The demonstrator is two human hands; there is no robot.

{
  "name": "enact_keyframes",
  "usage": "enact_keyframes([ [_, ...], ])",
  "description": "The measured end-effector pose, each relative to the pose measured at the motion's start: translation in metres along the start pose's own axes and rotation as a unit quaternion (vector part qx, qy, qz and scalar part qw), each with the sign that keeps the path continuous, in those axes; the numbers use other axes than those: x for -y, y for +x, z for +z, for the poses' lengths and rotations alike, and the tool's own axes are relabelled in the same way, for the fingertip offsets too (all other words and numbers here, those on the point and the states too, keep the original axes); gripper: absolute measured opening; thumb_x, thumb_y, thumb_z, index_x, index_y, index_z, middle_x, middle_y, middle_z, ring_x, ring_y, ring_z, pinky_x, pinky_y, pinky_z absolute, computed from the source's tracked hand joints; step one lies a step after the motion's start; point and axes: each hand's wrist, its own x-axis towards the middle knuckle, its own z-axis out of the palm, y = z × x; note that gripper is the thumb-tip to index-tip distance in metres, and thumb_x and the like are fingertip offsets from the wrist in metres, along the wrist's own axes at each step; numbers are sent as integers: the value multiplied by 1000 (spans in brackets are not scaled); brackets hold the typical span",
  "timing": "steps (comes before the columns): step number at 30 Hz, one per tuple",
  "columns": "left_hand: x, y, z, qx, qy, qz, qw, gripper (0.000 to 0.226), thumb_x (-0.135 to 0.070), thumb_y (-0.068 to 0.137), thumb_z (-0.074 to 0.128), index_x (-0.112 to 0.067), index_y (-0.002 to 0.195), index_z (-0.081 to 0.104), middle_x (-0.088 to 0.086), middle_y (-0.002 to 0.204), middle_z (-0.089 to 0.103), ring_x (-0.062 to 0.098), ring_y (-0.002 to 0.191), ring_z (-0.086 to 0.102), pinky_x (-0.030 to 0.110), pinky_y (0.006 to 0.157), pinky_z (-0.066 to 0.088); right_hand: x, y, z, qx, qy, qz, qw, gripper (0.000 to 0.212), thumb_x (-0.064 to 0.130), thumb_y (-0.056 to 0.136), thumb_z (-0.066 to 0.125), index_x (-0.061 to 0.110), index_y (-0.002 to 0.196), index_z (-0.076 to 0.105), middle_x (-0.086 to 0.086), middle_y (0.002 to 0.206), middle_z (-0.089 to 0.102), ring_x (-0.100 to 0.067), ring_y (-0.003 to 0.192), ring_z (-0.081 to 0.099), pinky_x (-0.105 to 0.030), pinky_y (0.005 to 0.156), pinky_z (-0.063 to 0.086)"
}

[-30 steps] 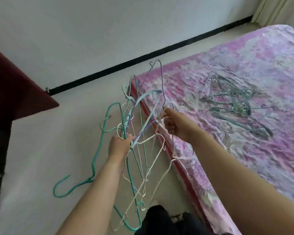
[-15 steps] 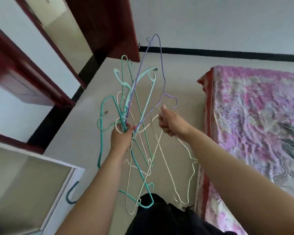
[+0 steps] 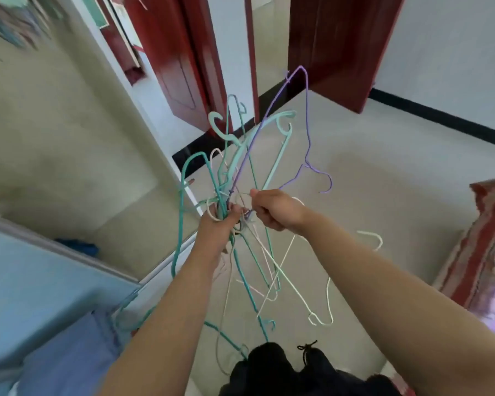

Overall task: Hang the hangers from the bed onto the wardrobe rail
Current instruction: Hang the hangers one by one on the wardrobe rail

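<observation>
Item: tangled bundle of hangers, thin wire and plastic, in teal, pale mint, cream and one purple. Location: held up in mid-air at about chest height, left of the bed, of which only a red-trimmed corner with pink floral cover shows at the right edge. Grip: left hand is fisted round the gathered necks and hooks at the bundle's centre; right hand, just right of it and nearly touching, pinches a cream or pale wire with curled fingers, apparently teasing one hanger out. Change noted: a second ago the view faced the bed and a second pile of hangers lying on it; half a second ago the bed had slid to the right; now the view faces red-brown door panels well beyond the bundle, with a pale sliding panel, probably the wardrobe, to the left of the bundle. The grasp of both hands is unchanged throughout. Meaning: the person has likely turned from the bed toward the wardrobe, carrying the first batch. No rail is visible; hanging has not begun, and more hangers probably remain on the bed.
</observation>
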Motion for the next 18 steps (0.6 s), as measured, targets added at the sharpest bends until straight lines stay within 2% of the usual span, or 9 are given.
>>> enact_keyframes([
  [2, 5, 4, -41, -16, -13, -17, 1000, 31, -37, 76, 70, -14, 96, 66, 4, 90, 73, 25, 87, 67, 45, 79, 52, 11, 22, 39, -3, -62, -5, 998, 51, 33, 100, 40, 17, 51, 40, 3, 40, 35, -13, 35, 28, -26, 54, 28],
  [5, 13, 10, -96, -52, -19, -26, 998, 32, -41, 69, 75, -18, 91, 68, 7, 88, 74, 32, 89, 69, 51, 78, 54, 25, 53, 96, -21, -208, -29, 977, 50, 42, 101, 35, 14, 64, 52, 0, 59, 50, -14, 56, 46, -28, 59, 38],
  [6, 15, 12, -113, -68, -24, -22, 997, 24, -35, 74, 75, -18, 89, 69, 6, 85, 74, 29, 86, 70, 45, 77, 55, 26, 64, 114, -27, -259, -38, 965, 47, 43, 101, 34, 14, 72, 57, -2, 67, 54, -18, 65, 51, -31, 65, 41],
  [8, 21, 16, -144, -112, -34, -16, 993, 5, -21, 84, 71, -17, 84, 70, -1, 75, 72, 16, 69, 67, 26, 62, 53, 23, 82, 148, -58, -323, -65, 942, 31, 39, 100, 38, 17, 97, 61, -1, 83, 61, -21, 80, 57, -33, 72, 45],
  [10, 28, 17, -173, -155, -50, -25, 986, 12, -17, 87, 68, -19, 76, 70, -6, 67, 70, 11, 59, 60, 20, 54, 46, 15, 92, 174, -112, -305, -133, 936, 27, 32, 97, 47, 19, 119, 54, 1, 101, 60, -18, 89, 58, -31, 77, 46],
  [13, 46, 20, -216, -215, -99, -57, 970, 21, -17, 88, 66, -21, 68, 72, -2, 75, 73, 15, 65, 59, 27, 62, 45, 4, 103, 186, -229, -248, -256, 906, 24, 21, 95, 51, 11, 117, 56, -3, 113, 57, -17, 99, 56, -28, 82, 44],
  [15, 53, 17, -240, -256, -129, -80, 955, 11, -16, 87, 66, -17, 79, 74, 1, 79, 73, 14, 62, 58, 25, 58, 43, -2, 113, 182, -280, -215, -224, 908, 22, 21, 96, 48, 11, 114, 55, -3, 113, 57, -18, 101, 55, -31, 83, 45],
  [17, 56, 15, -258, -274, -136, -87, 948, 11, -16, 87, 65, -11, 88, 75, 2, 79, 71, 13, 62, 58, 24, 58, 42, -19, 130, 172, -300, -237, -99, 919, 31, 32, 98, 44, 11, 117, 54, -6, 116, 56, -23, 108, 53, -34, 88, 41],
  [18, 57, 15, -265, -276, -133, -86, 948, 12, -14, 86, 64, -11, 87, 76, 3, 79, 71, 14, 64, 58, 25, 61, 42, -27, 136, 166, -270, -272, -18, 923, 41, 43, 97, 39, 11, 117, 54, -9, 118, 56, -27, 111, 52, -36, 92, 40],
])
